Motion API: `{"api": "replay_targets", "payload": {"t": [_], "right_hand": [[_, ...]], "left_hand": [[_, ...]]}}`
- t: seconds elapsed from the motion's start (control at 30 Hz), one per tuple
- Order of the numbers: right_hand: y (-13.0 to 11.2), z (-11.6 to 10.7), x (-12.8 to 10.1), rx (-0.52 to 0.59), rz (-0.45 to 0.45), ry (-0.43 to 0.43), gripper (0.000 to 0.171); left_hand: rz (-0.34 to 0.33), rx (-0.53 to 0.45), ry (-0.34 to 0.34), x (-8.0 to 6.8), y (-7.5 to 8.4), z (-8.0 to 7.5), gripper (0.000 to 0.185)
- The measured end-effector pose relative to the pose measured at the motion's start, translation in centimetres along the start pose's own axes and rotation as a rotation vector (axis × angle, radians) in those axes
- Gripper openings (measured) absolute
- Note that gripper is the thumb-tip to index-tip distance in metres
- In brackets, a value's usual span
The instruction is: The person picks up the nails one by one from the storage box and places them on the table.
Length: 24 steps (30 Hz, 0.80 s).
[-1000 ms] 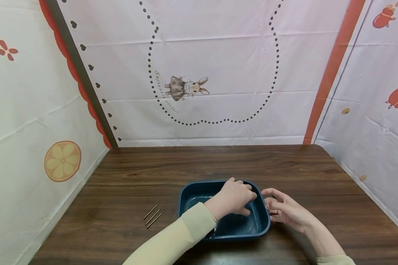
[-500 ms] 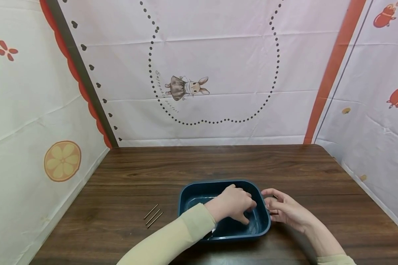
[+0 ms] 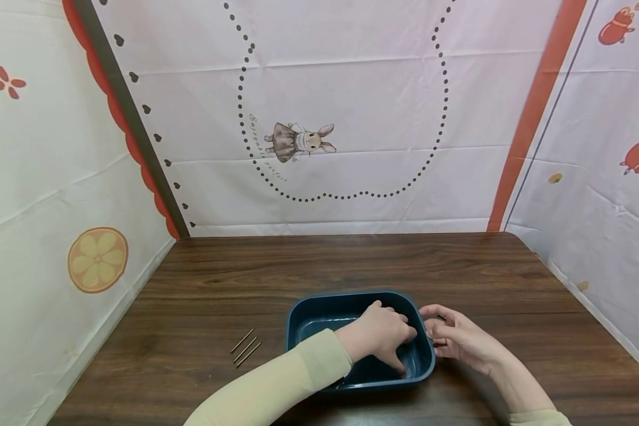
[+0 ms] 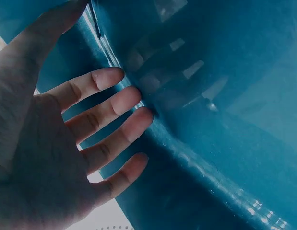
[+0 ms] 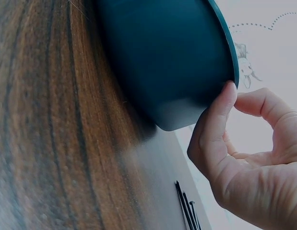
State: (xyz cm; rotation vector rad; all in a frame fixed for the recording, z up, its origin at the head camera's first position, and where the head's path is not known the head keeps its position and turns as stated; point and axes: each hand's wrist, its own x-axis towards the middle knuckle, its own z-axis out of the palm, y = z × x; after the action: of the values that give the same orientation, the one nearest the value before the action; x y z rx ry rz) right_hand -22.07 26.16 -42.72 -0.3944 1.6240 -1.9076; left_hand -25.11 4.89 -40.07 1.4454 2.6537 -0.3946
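- A person's left hand (image 3: 380, 337) reaches down inside a dark teal plastic tray (image 3: 319, 310); its fingers (image 4: 112, 103) lie spread and nearly straight against the tray's inner wall, holding nothing.
- The right hand (image 3: 458, 337) rests just outside the tray's right end, fingers loosely curved, the thumb tip (image 5: 228, 93) touching the rim; no grip around the tray shows.
- In the right wrist view the thumb and a bent forefinger stand apart, with nothing pinched between them.
- The tray sits flat on a dark wood-grain table (image 3: 351, 260), toward the near edge and slightly right of centre; its glossy inside reflects the fingers.
- A cream sleeve (image 3: 277, 384) covers the left forearm, which crosses the tray's near left corner.
- Three thin dark sticks (image 3: 246, 348) lie side by side on the table, well apart from the tray on its left; what they are made of cannot be told.
- Printed white cloth walls (image 3: 351, 106) enclose the table on three sides: a rabbit in a dress (image 3: 298, 141) within a dotted outline on the back panel, an orange stripe (image 3: 532, 112) at the right corner, and a citrus-slice motif (image 3: 98, 259) on the left panel.
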Motion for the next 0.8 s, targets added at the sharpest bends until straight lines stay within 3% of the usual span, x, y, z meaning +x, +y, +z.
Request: {"api": "replay_targets", "payload": {"t": [0.2, 0.6, 0.8], "right_hand": [[0.0, 0.0, 0.0, -0.007, 0.005, 0.002, 0.023], [0.2, -0.1, 0.0, -0.007, -0.012, 0.002, 0.024], [0.1, 0.0, 0.0, -0.009, -0.006, -0.002, 0.023]], "left_hand": [[-0.009, 0.007, -0.044, 0.2, 0.4, -0.1, 0.050], [-0.066, -0.041, -0.132, 0.5, 1.2, -0.4, 0.027], [-0.063, -0.026, -0.123, 0.3, 1.2, -0.5, 0.025]]}}
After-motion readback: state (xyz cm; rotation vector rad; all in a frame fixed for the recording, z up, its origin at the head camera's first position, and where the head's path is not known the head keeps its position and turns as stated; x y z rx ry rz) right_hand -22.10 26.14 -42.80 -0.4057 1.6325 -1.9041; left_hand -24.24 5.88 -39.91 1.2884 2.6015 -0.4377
